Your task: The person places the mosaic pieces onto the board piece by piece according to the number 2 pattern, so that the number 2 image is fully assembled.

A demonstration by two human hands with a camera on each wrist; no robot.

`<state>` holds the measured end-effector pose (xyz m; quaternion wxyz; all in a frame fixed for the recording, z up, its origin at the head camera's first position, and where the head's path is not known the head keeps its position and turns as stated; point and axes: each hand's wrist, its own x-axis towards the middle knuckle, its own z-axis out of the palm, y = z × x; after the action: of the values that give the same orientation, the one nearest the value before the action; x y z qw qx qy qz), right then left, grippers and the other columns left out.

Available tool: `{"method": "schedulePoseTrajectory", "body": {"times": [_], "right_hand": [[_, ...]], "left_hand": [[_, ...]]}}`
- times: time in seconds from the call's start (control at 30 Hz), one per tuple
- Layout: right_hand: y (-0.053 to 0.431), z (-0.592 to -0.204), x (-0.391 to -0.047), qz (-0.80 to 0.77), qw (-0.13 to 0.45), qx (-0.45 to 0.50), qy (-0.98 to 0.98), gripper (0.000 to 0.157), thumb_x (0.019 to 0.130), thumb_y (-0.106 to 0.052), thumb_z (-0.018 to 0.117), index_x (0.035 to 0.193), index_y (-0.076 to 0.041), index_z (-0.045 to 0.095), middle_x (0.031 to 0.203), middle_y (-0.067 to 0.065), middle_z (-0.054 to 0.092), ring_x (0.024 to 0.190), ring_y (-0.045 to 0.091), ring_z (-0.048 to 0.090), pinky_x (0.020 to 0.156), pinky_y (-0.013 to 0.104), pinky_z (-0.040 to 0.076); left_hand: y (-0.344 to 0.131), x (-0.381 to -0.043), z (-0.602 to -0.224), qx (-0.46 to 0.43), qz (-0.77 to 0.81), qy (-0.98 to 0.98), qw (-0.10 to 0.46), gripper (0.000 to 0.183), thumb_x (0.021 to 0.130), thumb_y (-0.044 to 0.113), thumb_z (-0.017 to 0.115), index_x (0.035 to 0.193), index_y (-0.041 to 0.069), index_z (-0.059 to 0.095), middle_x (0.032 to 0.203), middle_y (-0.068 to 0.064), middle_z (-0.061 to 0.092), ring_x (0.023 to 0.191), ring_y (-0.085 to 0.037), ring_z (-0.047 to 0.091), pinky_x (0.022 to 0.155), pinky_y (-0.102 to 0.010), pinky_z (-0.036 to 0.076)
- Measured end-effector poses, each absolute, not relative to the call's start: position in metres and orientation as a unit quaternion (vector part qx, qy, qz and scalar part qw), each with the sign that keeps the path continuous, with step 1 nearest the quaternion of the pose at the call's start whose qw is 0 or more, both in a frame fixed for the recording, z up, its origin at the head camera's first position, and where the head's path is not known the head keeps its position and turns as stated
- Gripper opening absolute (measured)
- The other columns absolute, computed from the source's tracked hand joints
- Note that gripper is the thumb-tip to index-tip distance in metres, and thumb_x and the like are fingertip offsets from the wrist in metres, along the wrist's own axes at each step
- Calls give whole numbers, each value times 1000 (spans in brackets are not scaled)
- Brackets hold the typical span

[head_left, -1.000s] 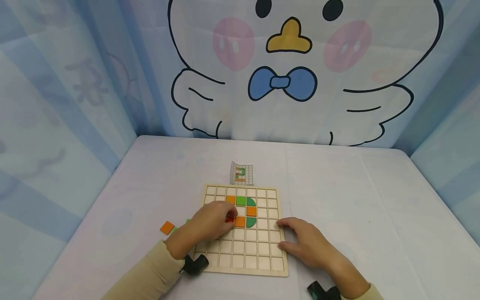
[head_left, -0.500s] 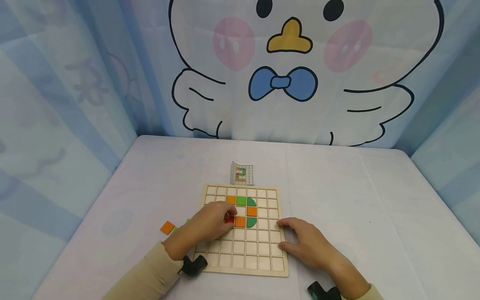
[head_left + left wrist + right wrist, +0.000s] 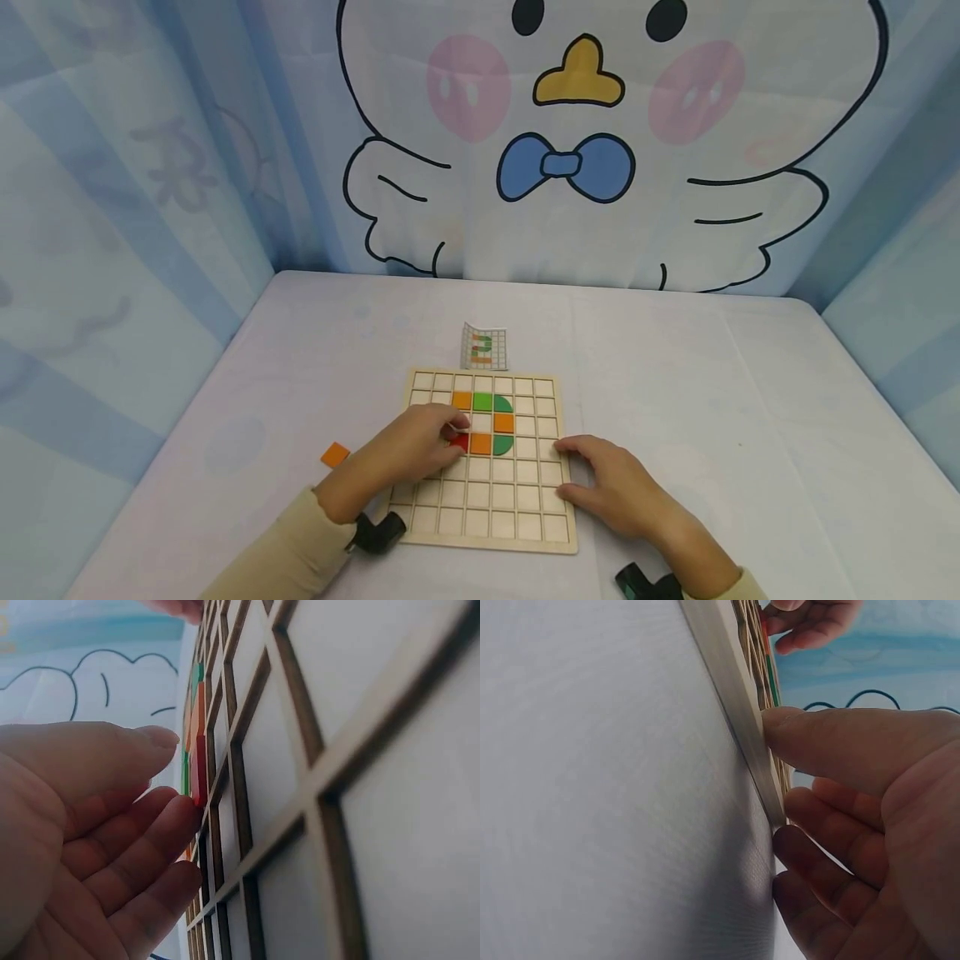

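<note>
The red piece (image 3: pixel 461 442) lies in the wooden board (image 3: pixel 477 497), near the centre of the frame. The left hand (image 3: pixel 416 446) is just beside it, fingers loosely bent and not gripping; one light, flat fingertip press should seat it well. The right hand (image 3: pixel 618 487), fingers relaxed, touches the board's right edge. The left arm (image 3: pixel 348 492) covers some cells; a loose orange square (image 3: pixel 334 454) lies left.

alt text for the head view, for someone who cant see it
A person's left hand is at a red tile on a wooden grid board with orange tiles and green tiles, the right hand at its right edge. A small pattern card lies beyond.
</note>
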<state>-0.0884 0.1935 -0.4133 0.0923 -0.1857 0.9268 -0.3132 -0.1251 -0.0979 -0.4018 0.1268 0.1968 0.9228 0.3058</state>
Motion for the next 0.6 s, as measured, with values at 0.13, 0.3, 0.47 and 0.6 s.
{"method": "schedulePoseTrajectory", "body": {"times": [0.13, 0.3, 0.47, 0.6], "right_hand": [[194, -413, -88, -314, 93, -188, 926, 48, 89, -26, 77, 130, -7, 62, 132, 5, 61, 128, 31, 54, 105, 52, 41], [193, -414, -88, -315, 91, -188, 926, 48, 89, -26, 77, 130, -7, 62, 131, 5, 62, 128, 31, 54, 105, 53, 41], [192, -415, -89, -315, 93, -182, 927, 47, 88, -22, 77, 129, -7, 62, 131, 5, 62, 128, 31, 54, 105, 52, 41], [191, -416, -89, -315, 94, -182, 927, 47, 87, -21, 77, 130, -6, 62, 131, 5, 62, 128, 31, 54, 105, 52, 41]], "left_hand": [[-100, -125, -403, 199, 312, 921, 124, 27, 88, 7, 73, 115, 4, 69, 106, -4, 68, 96, -19, 62, 87, -39, 53], [-104, -124, -401, 199, 318, 920, 117, 27, 89, 8, 73, 116, 4, 69, 111, -4, 68, 102, -20, 63, 90, -40, 53], [-110, -122, -395, 186, 325, 920, 111, 26, 90, 9, 72, 115, 5, 69, 110, -2, 69, 101, -18, 64, 90, -39, 53], [-119, -119, -391, 166, 327, 925, 103, 26, 90, 9, 72, 116, 6, 70, 109, -1, 69, 100, -17, 64, 89, -39, 53]]}}
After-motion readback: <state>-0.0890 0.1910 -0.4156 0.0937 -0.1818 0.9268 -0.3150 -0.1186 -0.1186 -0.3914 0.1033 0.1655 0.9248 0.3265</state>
